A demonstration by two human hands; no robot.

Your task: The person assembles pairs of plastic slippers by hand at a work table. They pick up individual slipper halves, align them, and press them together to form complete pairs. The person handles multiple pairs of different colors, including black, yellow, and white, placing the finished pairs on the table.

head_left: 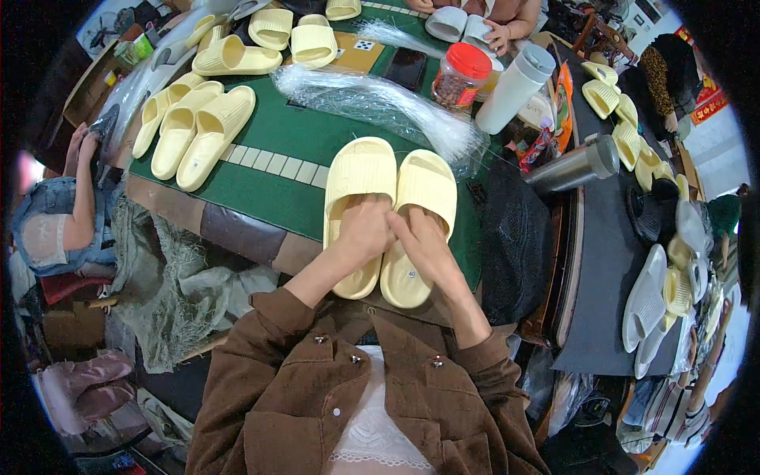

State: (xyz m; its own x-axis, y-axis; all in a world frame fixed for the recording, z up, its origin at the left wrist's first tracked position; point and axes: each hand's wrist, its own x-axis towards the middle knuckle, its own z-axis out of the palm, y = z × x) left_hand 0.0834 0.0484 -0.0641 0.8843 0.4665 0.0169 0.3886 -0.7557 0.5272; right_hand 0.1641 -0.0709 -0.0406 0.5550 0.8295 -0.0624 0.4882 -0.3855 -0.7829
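Observation:
A pair of pale yellow slippers (360,170) lies side by side at the near edge of the green table, toes pointing away from me. My left hand (364,229) reaches into the left slipper, its fingers bent round the inner side below the strap. In the right slipper (428,184), my right hand (424,241) has its fingers partly under the strap, with the thumb against my left hand. The two hands meet where the slippers touch. The straps hide my fingertips, and any small thing between them does not show.
Clear plastic strands (380,99) lie in a bundle beyond the slippers. More yellow slippers (214,134) stand at the left. A red-lidded jar (461,75), a white bottle (516,89) and a steel tumbler (574,165) stand right. Another person's hand (499,36) rests beside grey slippers.

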